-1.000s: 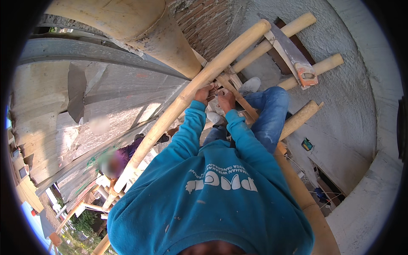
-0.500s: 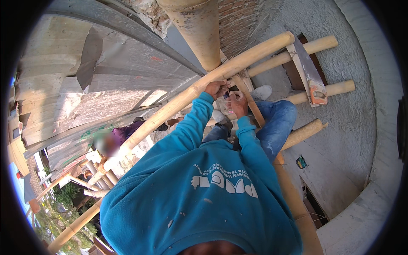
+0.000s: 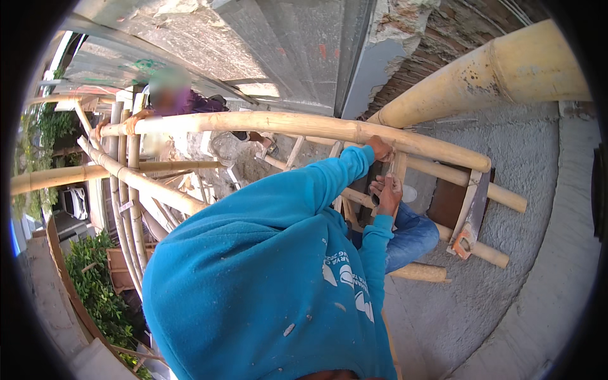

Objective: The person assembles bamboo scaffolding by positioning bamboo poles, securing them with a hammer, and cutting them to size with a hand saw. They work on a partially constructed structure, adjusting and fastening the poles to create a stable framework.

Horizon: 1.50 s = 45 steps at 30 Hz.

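Note:
My left hand (image 3: 380, 149) is closed against the underside of a long bamboo pole (image 3: 272, 121), close to where a flat wooden crosspiece (image 3: 400, 166) meets it. Just below, my right hand (image 3: 387, 192) is closed in a pinch beside the crosspiece. A thin pale strand (image 3: 391, 167) shows between the two hands. Whether it is cord or wire cannot be made out, and what lies inside the left fingers is hidden. To the right, a handsaw (image 3: 479, 206) with an orange handle hangs over the ends of the bamboo frame.
A thick bamboo post (image 3: 487, 73) slants up at the right. Lower bamboo rails (image 3: 421, 272) run near my knee. A person in purple (image 3: 190, 103) is beyond the pole at the left, by upright bamboo poles (image 3: 130, 202). Corrugated sheeting (image 3: 285, 44) stands behind.
My view has swung left, so the pole lies more level and the bamboo structure and plants at left show more. Both hands stay at the same joint, the left one now closer against the pole.

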{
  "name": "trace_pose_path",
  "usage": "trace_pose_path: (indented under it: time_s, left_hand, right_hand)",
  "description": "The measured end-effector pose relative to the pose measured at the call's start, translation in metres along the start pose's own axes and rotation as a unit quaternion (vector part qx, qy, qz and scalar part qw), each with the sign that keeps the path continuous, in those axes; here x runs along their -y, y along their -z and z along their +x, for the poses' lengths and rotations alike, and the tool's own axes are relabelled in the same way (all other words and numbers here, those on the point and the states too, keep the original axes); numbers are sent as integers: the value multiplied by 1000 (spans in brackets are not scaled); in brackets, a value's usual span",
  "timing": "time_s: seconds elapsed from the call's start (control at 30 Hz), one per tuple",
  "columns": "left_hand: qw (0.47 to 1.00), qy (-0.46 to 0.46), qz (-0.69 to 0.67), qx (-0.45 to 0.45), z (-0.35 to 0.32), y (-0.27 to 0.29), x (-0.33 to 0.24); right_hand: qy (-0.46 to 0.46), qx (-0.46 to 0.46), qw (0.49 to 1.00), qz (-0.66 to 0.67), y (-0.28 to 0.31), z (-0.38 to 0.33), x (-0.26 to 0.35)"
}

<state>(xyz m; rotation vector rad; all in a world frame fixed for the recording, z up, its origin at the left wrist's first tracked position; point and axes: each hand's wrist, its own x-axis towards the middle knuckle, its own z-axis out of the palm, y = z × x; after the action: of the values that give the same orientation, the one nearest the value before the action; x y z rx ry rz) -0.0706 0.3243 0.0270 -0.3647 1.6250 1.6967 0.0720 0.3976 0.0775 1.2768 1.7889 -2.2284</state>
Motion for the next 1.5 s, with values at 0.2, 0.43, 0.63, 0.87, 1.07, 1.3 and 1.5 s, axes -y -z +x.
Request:
trace_pose_path:
  time_s: [0.2, 0.43, 0.63, 0.87, 1.07, 1.3, 1.5]
  left_hand:
    - [924, -137, 341, -103, -18, 24, 16]
    - [978, -133, -50, -152, -118, 152, 17]
    - [924, -108, -169, -326, -178, 234, 68]
    - [675, -162, -435, -573, -278, 356, 110]
    - [657, -299, -478, -501, -387, 409, 132]
    - [678, -396, -501, -364, -390, 402, 139]
    - [660, -404, -499, -390, -409, 415, 170]
  right_hand:
    - [-45, 9, 998, -39, 52, 21, -32]
    - [-38, 18, 996, -74, 84, 37, -7]
    - [5, 10, 998, -64, 93, 27, 17]
    - [31, -72, 996, -45, 124, -8, 30]
    - [125, -127, 984, -7, 143, -11, 102]
    - [330, -103, 938, -9, 102, -29, 245]
    - [473, -19, 880, -38, 61, -43, 340]
